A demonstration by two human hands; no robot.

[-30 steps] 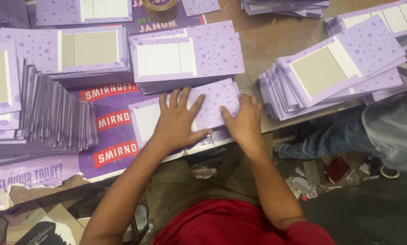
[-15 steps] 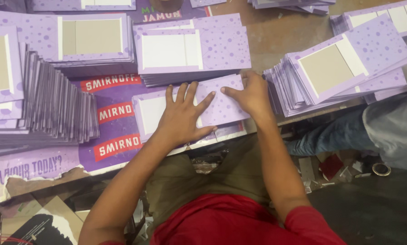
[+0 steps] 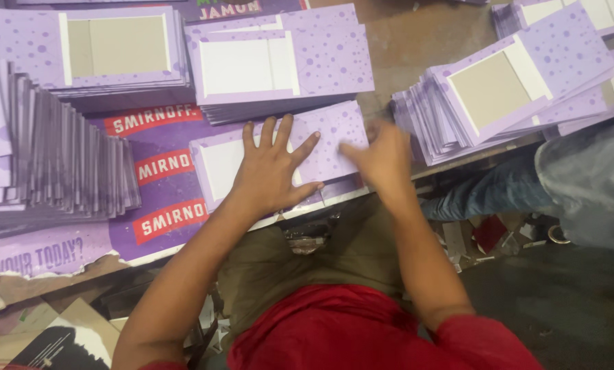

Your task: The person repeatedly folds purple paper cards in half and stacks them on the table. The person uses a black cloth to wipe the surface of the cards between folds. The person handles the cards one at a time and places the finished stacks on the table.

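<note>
Left hand (image 3: 271, 171) flat on purple card (image 3: 327, 140); right hand (image 3: 382, 157) blurred, seemingly touching edge.

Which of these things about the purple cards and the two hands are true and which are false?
1. The left hand lies flat with its fingers spread on a purple card. True.
2. The right hand is holding a pair of scissors. False: it holds nothing that can be seen and sits blurred at the right end of the same card.
3. The purple cards have small dots on them. True.
4. The stack of cards on the right is bright green. False: it is purple, with a grey-brown panel on the top card.
5. The person wears a red top. True.
</note>
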